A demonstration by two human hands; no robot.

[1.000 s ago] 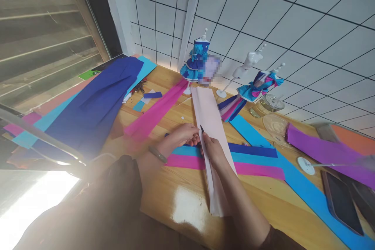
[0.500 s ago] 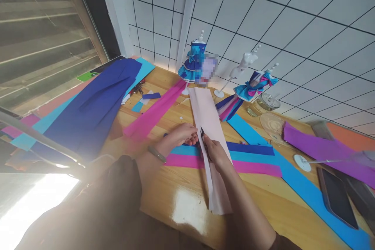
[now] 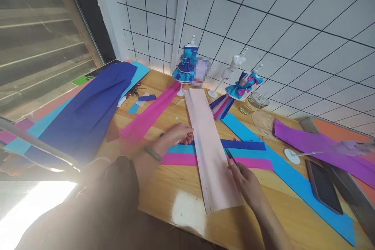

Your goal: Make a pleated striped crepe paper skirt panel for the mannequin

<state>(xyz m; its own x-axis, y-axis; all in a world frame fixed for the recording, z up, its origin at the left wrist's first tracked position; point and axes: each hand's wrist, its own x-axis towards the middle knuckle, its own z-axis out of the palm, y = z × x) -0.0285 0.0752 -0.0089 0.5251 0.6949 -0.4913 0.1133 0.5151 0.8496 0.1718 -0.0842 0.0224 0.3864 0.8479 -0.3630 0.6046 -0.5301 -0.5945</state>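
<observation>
Pale pink, the long strip [image 3: 208, 152] runs under both hands on the wooden surface [image 3: 164, 187]. The left hand [image 3: 183, 134] has its fingers curled, thumb and forefinger pinching the strip's left edge – likely to keep it steady and slightly lifted. The right hand [image 3: 249, 187], at the strip's right edge, grips small scissors [image 3: 233, 159], points away from the wearer, apparently ready in the fingers. Crossing underneath the strip lie a navy band [image 3: 246, 145], a light-blue band [image 3: 246, 155] and a bright pink band [image 3: 253, 163], close together – perhaps so the colours stay sorted. Beyond the strip's far end stands a dressed mannequin [image 3: 187, 62], upright on its stand, probably for display. Well right of the strip, a phone [image 3: 324, 187] rests on the surface, seemingly out of the way.
</observation>
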